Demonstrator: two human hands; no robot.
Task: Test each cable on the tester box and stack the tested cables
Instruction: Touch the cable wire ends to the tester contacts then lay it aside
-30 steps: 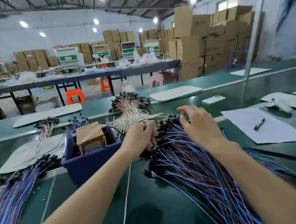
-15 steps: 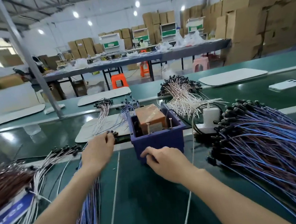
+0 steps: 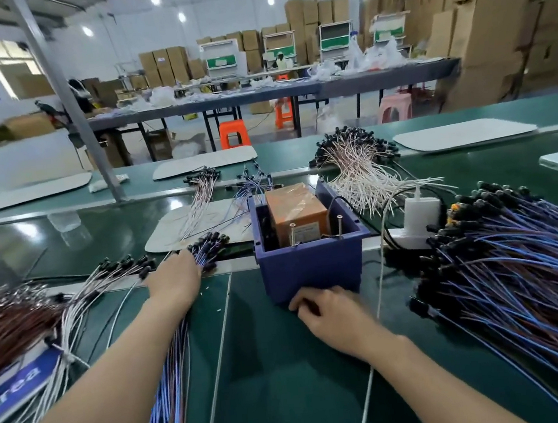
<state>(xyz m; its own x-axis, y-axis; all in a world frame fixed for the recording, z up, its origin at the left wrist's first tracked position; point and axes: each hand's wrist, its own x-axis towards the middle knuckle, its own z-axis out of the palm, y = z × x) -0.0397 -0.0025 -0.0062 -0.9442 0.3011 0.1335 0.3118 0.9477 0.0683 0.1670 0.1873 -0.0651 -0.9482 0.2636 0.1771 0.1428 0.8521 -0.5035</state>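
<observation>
Blue tester box point(image 3: 311, 270): stands open-topped in the middle of the counter point(image 3: 272, 394). An orange taped block point(image 3: 296, 209) fills its far part, 2 upright metal pins point(image 3: 293, 234) stand by the near wall, and a black wire runs in over the right rim.
Left hand point(image 3: 174, 281): lies on the black plug ends of the left cable stack point(image 3: 207, 251), left of the box. The fingers are hidden, so its grip cannot be told.
Right hand point(image 3: 333, 319): at the foot of the box's near wall, touching it. Its grip is curled together with nothing seen in it.
Right cable pile point(image 3: 519, 282): blue and brown cables spread right of the box.
White charger point(image 3: 420, 212): stands on a power strip between the box and the right pile.
</observation>
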